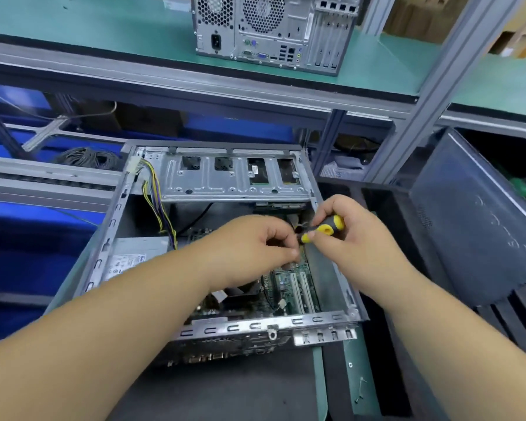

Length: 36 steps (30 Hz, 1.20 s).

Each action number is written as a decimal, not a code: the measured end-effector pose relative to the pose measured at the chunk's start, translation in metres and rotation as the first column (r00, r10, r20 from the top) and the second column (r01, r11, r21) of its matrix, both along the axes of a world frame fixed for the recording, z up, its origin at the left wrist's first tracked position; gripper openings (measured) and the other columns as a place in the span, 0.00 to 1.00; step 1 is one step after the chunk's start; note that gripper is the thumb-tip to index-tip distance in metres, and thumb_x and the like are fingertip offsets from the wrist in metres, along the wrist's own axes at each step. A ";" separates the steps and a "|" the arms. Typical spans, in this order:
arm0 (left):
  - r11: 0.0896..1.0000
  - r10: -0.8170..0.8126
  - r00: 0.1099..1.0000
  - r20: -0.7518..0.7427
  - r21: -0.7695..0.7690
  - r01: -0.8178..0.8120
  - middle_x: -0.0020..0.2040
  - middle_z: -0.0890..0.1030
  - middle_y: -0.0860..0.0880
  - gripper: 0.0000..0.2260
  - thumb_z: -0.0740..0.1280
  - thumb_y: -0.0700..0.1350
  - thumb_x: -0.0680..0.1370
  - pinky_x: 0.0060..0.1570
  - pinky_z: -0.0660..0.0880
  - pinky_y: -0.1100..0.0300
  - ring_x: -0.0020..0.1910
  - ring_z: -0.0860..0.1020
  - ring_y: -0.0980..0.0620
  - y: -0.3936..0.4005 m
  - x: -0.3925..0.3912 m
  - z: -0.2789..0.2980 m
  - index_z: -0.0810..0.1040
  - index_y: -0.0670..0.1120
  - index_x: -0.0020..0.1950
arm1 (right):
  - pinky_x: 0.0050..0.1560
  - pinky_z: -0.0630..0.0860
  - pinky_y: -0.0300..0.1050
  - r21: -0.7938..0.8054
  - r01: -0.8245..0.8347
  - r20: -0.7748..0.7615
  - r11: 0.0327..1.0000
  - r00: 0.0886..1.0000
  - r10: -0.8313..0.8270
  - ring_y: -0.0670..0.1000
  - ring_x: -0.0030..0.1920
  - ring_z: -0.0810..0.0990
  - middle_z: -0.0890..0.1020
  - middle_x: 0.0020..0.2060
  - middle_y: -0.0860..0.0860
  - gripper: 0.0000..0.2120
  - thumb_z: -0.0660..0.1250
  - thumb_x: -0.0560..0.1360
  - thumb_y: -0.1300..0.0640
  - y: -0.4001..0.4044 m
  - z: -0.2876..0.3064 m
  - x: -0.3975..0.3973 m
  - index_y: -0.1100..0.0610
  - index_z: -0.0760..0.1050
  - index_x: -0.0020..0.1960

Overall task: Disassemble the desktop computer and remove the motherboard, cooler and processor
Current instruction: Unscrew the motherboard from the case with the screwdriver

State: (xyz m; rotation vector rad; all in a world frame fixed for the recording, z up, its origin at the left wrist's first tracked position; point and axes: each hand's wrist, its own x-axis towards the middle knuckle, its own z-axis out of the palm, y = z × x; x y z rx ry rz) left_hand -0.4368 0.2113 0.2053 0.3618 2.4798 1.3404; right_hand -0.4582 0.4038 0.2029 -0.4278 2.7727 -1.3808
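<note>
1. The motherboard [289, 287] is seen lying flat on the floor of the opened computer case [222, 325], its white slots showing near the right wall; the case rests on its side on the dark counter [213, 390].
2. The cooler is thought to sit under the left forearm, where a dark block is half hidden; the processor cannot be seen.
3. A yellow-and-black screwdriver [324, 227] is gripped in the curled fingers of the right hand [349, 235], above the board's far right part.
4. The left hand [255, 244] is closed in a pinch at the tool's front end; whether a bit or a screw is held cannot be told.
5. Both hands are held just above the board, apart from it.
6. For the step to be done well, the tip should be seated squarely before turning, and loosened screws kept from dropping among the parts.
7. A second computer [271, 28] is stood on the green shelf [73, 28] behind.
</note>
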 end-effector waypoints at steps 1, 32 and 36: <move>0.991 -0.037 0.999 0.016 -0.125 0.039 0.33 0.79 0.60 0.05 0.67 0.49 0.78 0.30 0.72 0.67 0.26 0.72 0.64 -0.007 -0.006 -0.003 0.81 0.53 0.44 | 0.39 0.69 0.42 0.128 -0.041 0.009 0.991 0.999 0.040 0.44 0.37 0.72 0.75 0.38 0.44 0.10 0.72 0.71 0.58 0.001 0.002 -0.002 0.46 0.73 0.43; 0.320 -0.713 0.586 0.385 -0.566 0.760 0.59 0.79 0.58 0.17 0.65 0.46 0.78 0.65 0.68 0.55 0.58 0.73 0.50 0.014 -0.062 -0.067 0.78 0.60 0.65 | 0.43 0.73 0.44 0.789 -0.459 0.358 0.409 0.884 0.301 0.45 0.43 0.73 0.74 0.44 0.43 0.06 0.67 0.72 0.48 -0.030 0.025 -0.010 0.47 0.71 0.46; 0.249 -0.731 0.529 0.432 -0.553 0.795 0.64 0.76 0.59 0.17 0.67 0.48 0.78 0.64 0.66 0.57 0.57 0.71 0.54 0.017 -0.060 -0.067 0.77 0.60 0.66 | 0.45 0.74 0.45 0.764 -0.483 0.382 0.428 0.873 0.303 0.45 0.43 0.73 0.74 0.43 0.44 0.06 0.67 0.72 0.49 -0.038 0.026 -0.008 0.47 0.71 0.45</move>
